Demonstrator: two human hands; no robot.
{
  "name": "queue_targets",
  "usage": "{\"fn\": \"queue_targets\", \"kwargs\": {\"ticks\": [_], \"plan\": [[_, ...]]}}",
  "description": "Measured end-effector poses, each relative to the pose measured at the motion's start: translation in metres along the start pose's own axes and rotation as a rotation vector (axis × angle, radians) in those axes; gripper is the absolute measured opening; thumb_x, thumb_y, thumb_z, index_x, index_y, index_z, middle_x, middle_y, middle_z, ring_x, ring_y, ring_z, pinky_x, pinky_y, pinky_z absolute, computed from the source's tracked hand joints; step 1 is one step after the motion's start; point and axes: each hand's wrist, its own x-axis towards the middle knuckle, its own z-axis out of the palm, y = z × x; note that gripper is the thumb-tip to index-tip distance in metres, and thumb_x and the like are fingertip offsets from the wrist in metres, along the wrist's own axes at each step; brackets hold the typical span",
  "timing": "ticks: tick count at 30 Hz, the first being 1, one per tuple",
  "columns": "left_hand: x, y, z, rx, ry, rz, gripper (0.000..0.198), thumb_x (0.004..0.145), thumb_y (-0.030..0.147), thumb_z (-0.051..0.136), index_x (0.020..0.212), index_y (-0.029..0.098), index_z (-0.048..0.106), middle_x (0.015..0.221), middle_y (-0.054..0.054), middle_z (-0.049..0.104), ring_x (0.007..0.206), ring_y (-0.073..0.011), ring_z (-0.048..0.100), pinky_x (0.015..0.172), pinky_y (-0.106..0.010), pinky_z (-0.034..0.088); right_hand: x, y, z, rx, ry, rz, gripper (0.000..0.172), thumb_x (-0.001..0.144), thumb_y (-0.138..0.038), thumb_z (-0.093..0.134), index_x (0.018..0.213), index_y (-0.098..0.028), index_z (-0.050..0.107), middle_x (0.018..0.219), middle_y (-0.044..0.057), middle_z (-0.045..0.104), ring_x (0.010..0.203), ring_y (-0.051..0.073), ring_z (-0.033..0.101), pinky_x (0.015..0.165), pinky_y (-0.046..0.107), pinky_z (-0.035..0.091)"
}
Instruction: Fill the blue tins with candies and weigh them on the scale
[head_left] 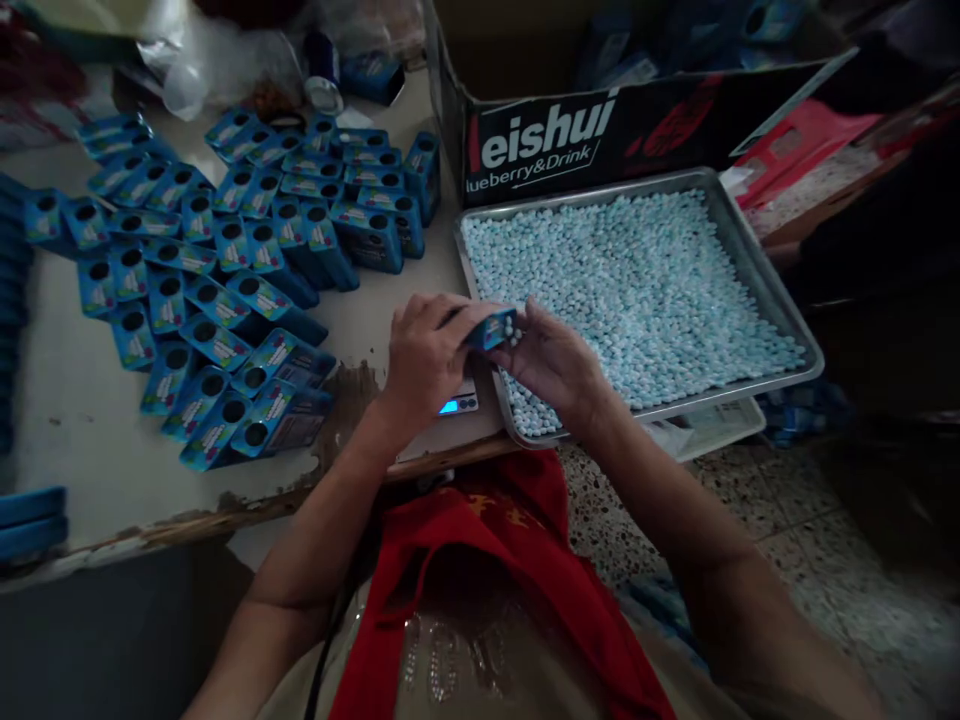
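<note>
My left hand [427, 350] is wrapped round a small blue box [489, 330], which lies tilted on its side with its opening towards the right. A few pale pellets [513, 328], like small candies, show at that opening. Cupped against the same end of the box is my right hand [555, 365], its thumb and fingers curled about the pellets; how many it holds is hidden. Below my hands sits a small scale [466, 403] with a lit blue display, partly covered. To the right, a metal tray [806, 372] carries a thick layer of light blue and white pellets [630, 290].
Many blue boxes [214, 340] with round holes on top stand on the worn white table [97, 440]. A dark printed carton [660, 120] rises behind the tray. A can [322, 75] and plastic bags [225, 60] lie at the back. A red stool [802, 150] is beyond the tray.
</note>
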Motion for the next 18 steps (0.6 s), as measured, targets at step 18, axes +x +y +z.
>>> {"fn": "queue_targets", "kwargs": {"ticks": [18], "plan": [[-0.068, -0.033, -0.002, -0.804, 0.158, -0.650, 0.061, 0.079, 0.046, 0.105, 0.128, 0.023, 0.076, 0.121, -0.006, 0.084, 0.114, -0.0272, 0.082, 0.107, -0.041, 0.069, -0.007, -0.031, -0.015, -0.220, 0.029, -0.007, 0.007, 0.095, -0.023, 0.090, 0.100, -0.027, 0.087, 0.097, 0.004, 0.085, 0.081, 0.015, 0.080, 0.073, 0.023, 0.072]]}}
